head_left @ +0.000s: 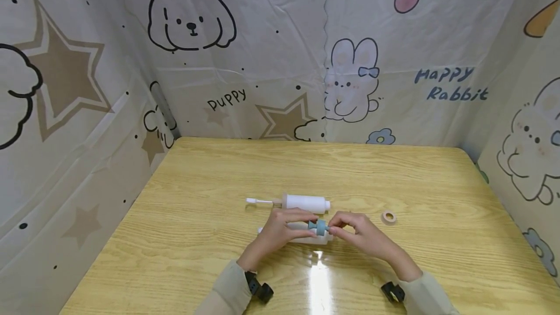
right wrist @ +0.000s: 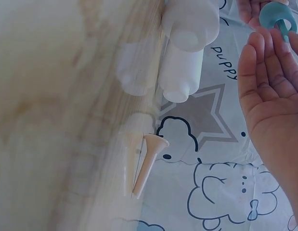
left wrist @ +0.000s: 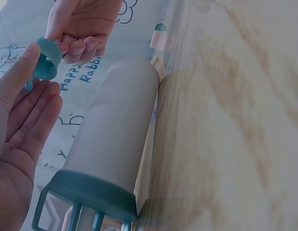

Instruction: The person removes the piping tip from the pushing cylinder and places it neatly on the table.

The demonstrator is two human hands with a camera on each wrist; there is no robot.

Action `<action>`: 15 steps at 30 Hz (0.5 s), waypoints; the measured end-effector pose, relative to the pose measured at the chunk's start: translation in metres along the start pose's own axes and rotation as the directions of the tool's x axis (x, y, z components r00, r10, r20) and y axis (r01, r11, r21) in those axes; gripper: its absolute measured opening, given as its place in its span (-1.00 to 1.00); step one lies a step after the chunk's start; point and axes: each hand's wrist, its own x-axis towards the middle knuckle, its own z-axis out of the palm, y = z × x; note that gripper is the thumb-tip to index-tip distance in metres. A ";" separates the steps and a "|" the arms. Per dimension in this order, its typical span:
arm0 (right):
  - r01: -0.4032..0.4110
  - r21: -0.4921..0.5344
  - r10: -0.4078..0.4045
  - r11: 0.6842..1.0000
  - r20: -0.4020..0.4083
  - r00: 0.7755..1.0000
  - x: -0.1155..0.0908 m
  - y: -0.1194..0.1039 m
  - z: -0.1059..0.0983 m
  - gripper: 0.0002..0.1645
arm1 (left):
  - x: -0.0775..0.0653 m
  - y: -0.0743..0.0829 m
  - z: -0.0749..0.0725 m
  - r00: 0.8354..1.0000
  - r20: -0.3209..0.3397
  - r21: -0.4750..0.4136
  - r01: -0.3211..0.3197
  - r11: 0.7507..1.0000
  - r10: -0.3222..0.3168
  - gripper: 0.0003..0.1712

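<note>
A small teal cup-shaped plastic piece with a thin stem (head_left: pixel 321 227) is held between both hands above the table. My left hand (head_left: pixel 280 231) pinches one end of it between thumb and fingers. At the other end, the thumb and fingertips of my right hand (head_left: pixel 359 230) grip it. Under the hands lies a white bottle (left wrist: pixel 110 120) on its side, with a teal collar (left wrist: pixel 93 190) and teal prongs at one end. The left wrist view shows the cup's hollow side; the fingers partly hide its stem in the right wrist view.
Behind the hands a second white bottle (head_left: pixel 305 203) lies on its side, a white-tipped stick jutting from its beige end. A beige flared piece (right wrist: pixel 151 161) stands to the right on the wooden table (head_left: pixel 210 174). Printed cloth walls (head_left: pixel 271 23) border the table.
</note>
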 end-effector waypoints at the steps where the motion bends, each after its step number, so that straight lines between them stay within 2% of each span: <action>1: -0.015 -0.007 0.015 1.000 -0.016 1.000 0.000 -0.001 0.000 -0.85 | 0.000 0.000 0.000 1.000 -0.006 0.003 -0.005 1.000 0.005 -0.61; 5: -0.067 -0.031 0.064 0.997 -0.082 0.995 0.002 -0.003 0.005 -0.84 | 0.000 -0.001 0.001 0.999 -0.032 0.016 -0.021 1.000 0.022 -0.61; 11: -0.033 -0.049 0.027 0.998 -0.125 0.992 0.010 -0.008 0.016 -0.80 | 0.001 -0.002 0.001 0.997 -0.059 0.036 -0.043 0.998 0.045 -0.62; 15: -0.032 -0.039 0.027 0.999 -0.137 0.990 0.011 -0.010 0.017 -0.81 | 0.001 -0.002 0.000 0.997 -0.062 0.019 -0.044 0.999 0.045 -0.62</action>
